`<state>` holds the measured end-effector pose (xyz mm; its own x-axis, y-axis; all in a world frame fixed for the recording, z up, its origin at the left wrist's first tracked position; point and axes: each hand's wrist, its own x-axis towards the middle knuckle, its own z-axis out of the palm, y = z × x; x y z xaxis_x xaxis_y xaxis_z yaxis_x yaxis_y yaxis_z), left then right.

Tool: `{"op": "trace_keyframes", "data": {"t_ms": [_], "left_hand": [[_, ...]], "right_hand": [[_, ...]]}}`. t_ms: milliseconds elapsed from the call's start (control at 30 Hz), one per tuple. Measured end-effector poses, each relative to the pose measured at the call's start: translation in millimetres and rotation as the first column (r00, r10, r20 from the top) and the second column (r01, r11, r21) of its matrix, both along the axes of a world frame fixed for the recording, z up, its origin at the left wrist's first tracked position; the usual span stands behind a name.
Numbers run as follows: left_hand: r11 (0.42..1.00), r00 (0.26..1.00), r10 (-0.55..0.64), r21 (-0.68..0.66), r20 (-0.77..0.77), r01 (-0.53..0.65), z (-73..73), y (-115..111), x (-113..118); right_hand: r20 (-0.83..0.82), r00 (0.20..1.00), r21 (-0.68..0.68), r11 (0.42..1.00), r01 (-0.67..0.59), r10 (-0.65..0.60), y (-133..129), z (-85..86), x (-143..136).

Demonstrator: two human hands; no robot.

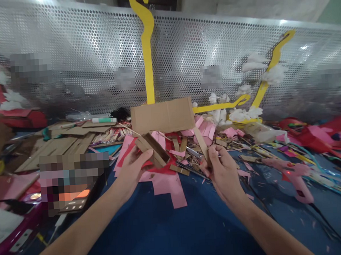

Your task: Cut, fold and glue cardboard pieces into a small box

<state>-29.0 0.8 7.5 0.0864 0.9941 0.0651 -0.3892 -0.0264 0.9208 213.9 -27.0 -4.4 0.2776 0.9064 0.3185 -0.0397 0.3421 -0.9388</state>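
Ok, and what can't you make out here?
Head view:
Left hand: some fingertips, behind the cardboard tray.
Cardboard strip: lower end, behind the right hand.
Tall yellow hook: foot, behind the cardboard panel.
Phone: screen, mostly pixelated.
Purple device: cut by the left edge.

The dark blue worktop (165, 239) is backed by a perforated metal panel (180, 53), on which bright light (304, 47) is reflected in patches. Above it, a grey wall (243, 0) can be seen.
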Motion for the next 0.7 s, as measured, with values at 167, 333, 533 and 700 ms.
{"op": "trace_keyframes", "data": {"t_ms": [167, 333, 533, 700], "left_hand": [[0.998, 0.994, -0.064, -0.025, -0.089, 0.062, -2.0, -6, 1], [0.989, 0.974, -0.109, 0.078, -0.2, 0.127, -4.1, -10, 1], [0.962, 0.942, -0.086, 0.218, -0.326, 0.163, -6.2, -9, 1], [0.957, 0.932, -0.062, 0.243, -0.356, 0.156, -9.8, -7, 0]], "right_hand": [[0.009, 0.999, -0.027, 0.999, -0.031, 0.031, -2, 2.8, -1], [0.083, 0.989, -0.014, 0.992, -0.123, 0.123, -6, 7.5, -4], [0.034, 0.985, 0.007, 0.985, -0.171, 0.171, -8, 3.3, -3], [0.01, 0.983, -0.004, 0.983, -0.183, 0.183, -9, 3.4, -4]]}}
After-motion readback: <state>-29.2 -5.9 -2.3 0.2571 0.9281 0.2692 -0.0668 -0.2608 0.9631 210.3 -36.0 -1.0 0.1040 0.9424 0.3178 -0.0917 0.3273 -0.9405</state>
